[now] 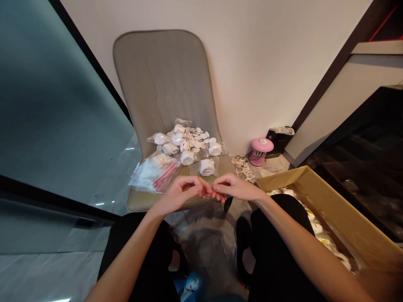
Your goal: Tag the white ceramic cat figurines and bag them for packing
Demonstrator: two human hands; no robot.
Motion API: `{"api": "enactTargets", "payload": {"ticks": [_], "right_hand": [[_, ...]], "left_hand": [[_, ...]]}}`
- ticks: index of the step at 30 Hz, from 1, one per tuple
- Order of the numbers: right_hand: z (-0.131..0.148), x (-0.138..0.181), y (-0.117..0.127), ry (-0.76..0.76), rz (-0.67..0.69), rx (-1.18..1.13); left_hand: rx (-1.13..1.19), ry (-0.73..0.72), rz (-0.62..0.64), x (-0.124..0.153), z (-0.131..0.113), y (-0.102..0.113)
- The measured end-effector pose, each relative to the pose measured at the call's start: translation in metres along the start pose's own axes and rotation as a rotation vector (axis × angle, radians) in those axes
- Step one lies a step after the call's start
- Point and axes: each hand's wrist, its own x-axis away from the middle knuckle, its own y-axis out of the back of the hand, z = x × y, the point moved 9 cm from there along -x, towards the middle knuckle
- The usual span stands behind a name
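My left hand (pixel 191 189) and my right hand (pixel 231 187) meet over the front edge of the chair seat, fingertips close together. Both are closed in a pinch; whatever may be between the fingers is too small or hidden to make out. Just beyond them lies a white rolled item in a clear bag (pixel 207 167). Behind it, several more bagged white items (pixel 170 147) are heaped with flat white discs (pixel 198 135). To the left of my left hand rests a stack of clear zip bags (pixel 151 172) with red strips.
The grey chair (pixel 163 71) stands against the wall. At right, an open cardboard box (pixel 283 178) holds several wrapped white items. A pink lamp-like device (pixel 262 147), a white cable (pixel 244 167) and a black box (pixel 280 138) sit on the floor. Between my feet lies a blue bag (pixel 192 285).
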Motion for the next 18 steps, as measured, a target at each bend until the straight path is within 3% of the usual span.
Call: {"api": "enactTargets", "payload": {"ticks": [6,11,18], "right_hand": [[0.011,0.004,0.014,0.085,-0.125,0.028],[0.015,0.004,0.014,0.178,-0.154,-0.139],[0.030,0.006,-0.007,0.277,-0.092,-0.404]], "left_hand": [[-0.078,-0.040,-0.128,0.003,-0.003,0.021],[0.205,-0.018,-0.051,0.004,0.007,0.009],[0.413,-0.059,0.020,0.006,-0.003,-0.002]]}}
